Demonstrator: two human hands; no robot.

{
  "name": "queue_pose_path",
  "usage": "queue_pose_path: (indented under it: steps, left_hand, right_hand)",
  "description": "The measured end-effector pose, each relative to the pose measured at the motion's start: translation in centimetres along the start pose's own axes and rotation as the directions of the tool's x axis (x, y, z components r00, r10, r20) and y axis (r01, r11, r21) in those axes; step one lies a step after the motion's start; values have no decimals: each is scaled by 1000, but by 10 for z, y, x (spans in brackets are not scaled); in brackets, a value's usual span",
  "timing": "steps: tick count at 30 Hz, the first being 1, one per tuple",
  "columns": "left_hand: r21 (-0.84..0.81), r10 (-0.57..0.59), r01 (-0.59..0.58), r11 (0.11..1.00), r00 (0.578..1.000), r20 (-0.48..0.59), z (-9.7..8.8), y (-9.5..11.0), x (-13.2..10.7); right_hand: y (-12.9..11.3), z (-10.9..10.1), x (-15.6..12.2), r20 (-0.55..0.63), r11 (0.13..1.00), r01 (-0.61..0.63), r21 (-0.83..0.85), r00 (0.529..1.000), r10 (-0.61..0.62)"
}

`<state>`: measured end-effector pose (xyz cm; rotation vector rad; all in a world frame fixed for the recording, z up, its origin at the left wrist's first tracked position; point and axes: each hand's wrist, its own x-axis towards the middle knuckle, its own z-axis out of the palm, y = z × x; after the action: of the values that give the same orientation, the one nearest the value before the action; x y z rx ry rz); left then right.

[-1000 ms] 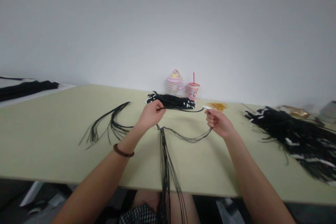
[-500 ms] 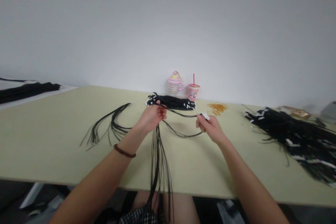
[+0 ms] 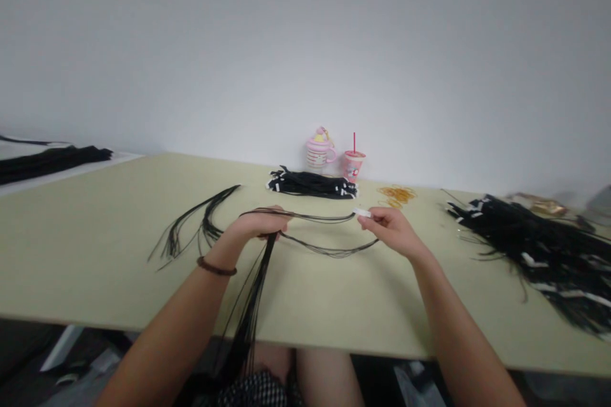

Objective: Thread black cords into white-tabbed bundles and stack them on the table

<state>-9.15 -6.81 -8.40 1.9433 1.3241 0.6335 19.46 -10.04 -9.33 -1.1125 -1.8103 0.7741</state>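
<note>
My left hand [image 3: 265, 222] is closed around a bunch of thin black cords [image 3: 260, 280], whose loose lengths hang over the table edge towards my lap. From it a few cords stretch across to my right hand [image 3: 389, 227], one group nearly straight and another sagging below. The right fingers pinch a cord near a small white tag [image 3: 362, 212]. More black cords [image 3: 212, 213] lie curved on the table left of my left hand. Just beyond both hands rests a tied-looking bundle of black cords [image 3: 312, 184] with white ends.
A large pile of black cords with white tags [image 3: 539, 254] covers the table's right side. Yellow rubber bands [image 3: 397, 195] lie nearer the wall, beside a pink cup with a straw [image 3: 353, 165] and a pink lidded mug [image 3: 319, 152]. Black strips [image 3: 55, 162] lie far left.
My left hand has moved left and slightly down, turning over, and the hanging cords have swung left. My right hand has shifted slightly right; the white tag now points left.
</note>
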Motion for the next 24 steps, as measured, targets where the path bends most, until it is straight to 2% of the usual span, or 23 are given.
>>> queue_pose_path:
  steps: [3, 7, 10, 12, 16, 18, 21, 24]
  left_hand:
    - [-84, 20, -2, 996, 976, 216, 3, 18, 4]
    - [-274, 146, -40, 961, 913, 381, 6, 24, 0]
    - [-489, 280, -48, 871, 867, 412, 5, 19, -2]
    - [-541, 314, -40, 840, 849, 425, 5, 16, -1]
    - [-328, 233, -71, 942, 842, 486, 15, 14, 7]
    - [-283, 220, -85, 955, 844, 490, 26, 14, 10]
    - [-307, 224, -78, 949, 851, 476, 44, 15, 13]
    - [-326, 228, -84, 942, 871, 434, 56, 17, 12]
  right_hand:
    - [9, -2, 4, -54, 993, -57, 101, 997, 63]
    - [23, -6, 11, -131, 950, -148, 275, 973, 189]
    - [30, -13, 15, -185, 901, -181, 394, 945, 271]
    - [31, -18, 16, -197, 870, -188, 456, 932, 305]
    - [29, -23, 15, -176, 820, -188, 541, 928, 329]
    - [26, -19, 15, -148, 797, -193, 572, 932, 332]
    - [21, -4, 14, -92, 768, -218, 602, 937, 338]
    - [16, 21, 13, -24, 753, -260, 605, 939, 343]
